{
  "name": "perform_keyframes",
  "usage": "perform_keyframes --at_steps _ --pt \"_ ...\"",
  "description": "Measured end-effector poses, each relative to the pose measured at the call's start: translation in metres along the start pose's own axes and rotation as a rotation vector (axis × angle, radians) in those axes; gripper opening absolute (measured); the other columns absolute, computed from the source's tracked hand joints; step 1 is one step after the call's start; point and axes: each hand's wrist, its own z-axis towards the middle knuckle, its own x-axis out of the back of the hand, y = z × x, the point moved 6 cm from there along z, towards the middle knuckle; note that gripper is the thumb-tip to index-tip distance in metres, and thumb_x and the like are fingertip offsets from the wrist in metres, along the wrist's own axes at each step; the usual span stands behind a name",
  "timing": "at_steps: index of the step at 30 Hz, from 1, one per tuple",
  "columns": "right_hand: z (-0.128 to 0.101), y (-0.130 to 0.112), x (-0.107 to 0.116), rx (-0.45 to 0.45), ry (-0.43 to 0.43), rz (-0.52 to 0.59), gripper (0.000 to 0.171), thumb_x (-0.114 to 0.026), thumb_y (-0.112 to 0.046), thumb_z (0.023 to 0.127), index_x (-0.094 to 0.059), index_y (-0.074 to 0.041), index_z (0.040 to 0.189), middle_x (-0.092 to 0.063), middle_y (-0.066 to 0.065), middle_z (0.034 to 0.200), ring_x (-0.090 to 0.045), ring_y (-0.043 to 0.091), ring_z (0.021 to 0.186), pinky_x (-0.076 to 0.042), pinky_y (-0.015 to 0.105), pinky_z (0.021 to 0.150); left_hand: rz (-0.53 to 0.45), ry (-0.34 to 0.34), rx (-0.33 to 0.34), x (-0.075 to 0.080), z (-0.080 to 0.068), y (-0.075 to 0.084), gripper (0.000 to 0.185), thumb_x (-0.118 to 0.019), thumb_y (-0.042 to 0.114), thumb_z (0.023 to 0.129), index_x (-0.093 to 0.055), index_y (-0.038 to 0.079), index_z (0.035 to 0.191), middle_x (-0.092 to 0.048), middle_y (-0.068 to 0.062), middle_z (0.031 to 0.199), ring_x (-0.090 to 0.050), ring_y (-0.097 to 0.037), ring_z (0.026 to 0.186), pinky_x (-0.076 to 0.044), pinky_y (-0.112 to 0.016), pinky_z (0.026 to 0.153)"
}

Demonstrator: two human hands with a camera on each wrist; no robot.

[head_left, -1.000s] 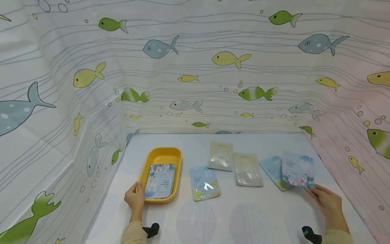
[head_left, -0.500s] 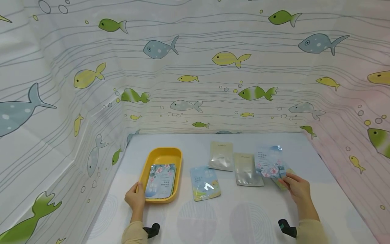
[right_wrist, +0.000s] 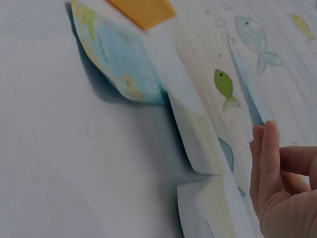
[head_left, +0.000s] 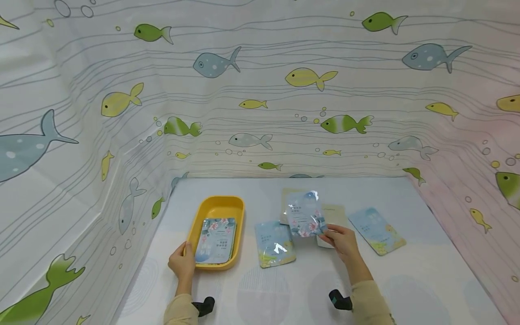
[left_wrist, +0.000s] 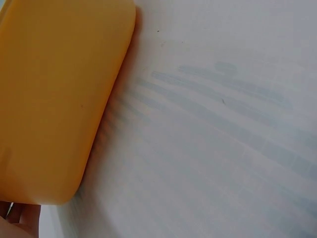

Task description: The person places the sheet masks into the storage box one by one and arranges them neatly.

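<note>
I judge sorting under way: one floral sachet (head_left: 215, 240) lies in the yellow tray (head_left: 216, 206) my left hand (head_left: 181, 266) grips lower left, my right hand (head_left: 342, 240) pinches another floral sachet (head_left: 304, 218) mid-frame, with four sachets left on the desk (head_left: 426, 280).

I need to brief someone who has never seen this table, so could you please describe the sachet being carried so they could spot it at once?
Start at the yellow tray on the table's left and look right, past the blue sachet lying flat beside it. The floral sachet is pinched in the right hand, raised in front of two pale beige sachets. Unlike its neighbours, it is off the table and bears pink flowers.
</note>
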Motion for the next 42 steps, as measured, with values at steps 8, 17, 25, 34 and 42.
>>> perform_keyframes --at_steps 8,17,25,34,42 --pt "0.008 0.013 -0.049 0.009 -0.036 0.034 0.038 -0.052 0.015 0.085 -0.044 0.024 0.121 -0.059 0.012 0.081 -0.065 0.010 0.061 -0.056 0.020 0.067 0.011 -0.007 -0.007 0.001 -0.001 0.004 0.027 -0.055 0.005 0.091 -0.063 -0.014 0.109 -0.060 -0.032 0.109 -0.055 -0.045 0.109 -0.045 -0.052 0.092" --pt "0.008 0.015 -0.080 0.029 -0.076 0.060 0.036 -0.053 0.017 0.083 -0.046 0.026 0.117 -0.059 0.011 0.078 -0.064 0.010 0.059 -0.056 0.021 0.064 0.022 0.003 -0.012 0.001 -0.002 0.006 0.028 -0.055 0.006 0.091 -0.063 -0.014 0.108 -0.061 -0.033 0.108 -0.057 -0.046 0.106 -0.046 -0.054 0.090" --pt "0.009 0.016 -0.097 0.031 -0.111 0.040 0.036 -0.053 0.016 0.083 -0.047 0.025 0.118 -0.058 0.018 0.092 -0.066 0.012 0.062 -0.056 0.021 0.065 0.012 -0.007 0.000 0.001 -0.001 0.004 0.027 -0.055 0.005 0.091 -0.063 -0.014 0.109 -0.060 -0.032 0.109 -0.056 -0.045 0.108 -0.045 -0.052 0.092" --pt "0.006 0.015 -0.115 0.030 -0.156 0.026 0.034 -0.053 0.015 0.083 -0.049 0.024 0.115 -0.060 0.015 0.086 -0.066 0.011 0.059 -0.056 0.020 0.062 0.018 0.010 -0.013 0.001 -0.002 0.006 0.027 -0.056 0.005 0.090 -0.064 -0.014 0.107 -0.062 -0.031 0.106 -0.057 -0.044 0.107 -0.046 -0.052 0.091" --pt "0.003 0.020 -0.138 0.013 -0.168 -0.005 0.033 -0.054 0.014 0.083 -0.051 0.022 0.115 -0.060 0.022 0.096 -0.066 0.012 0.062 -0.057 0.023 0.063 0.018 0.024 -0.013 0.002 -0.001 0.004 0.027 -0.056 0.006 0.090 -0.064 -0.013 0.106 -0.061 -0.031 0.107 -0.057 -0.045 0.106 -0.045 -0.052 0.091"
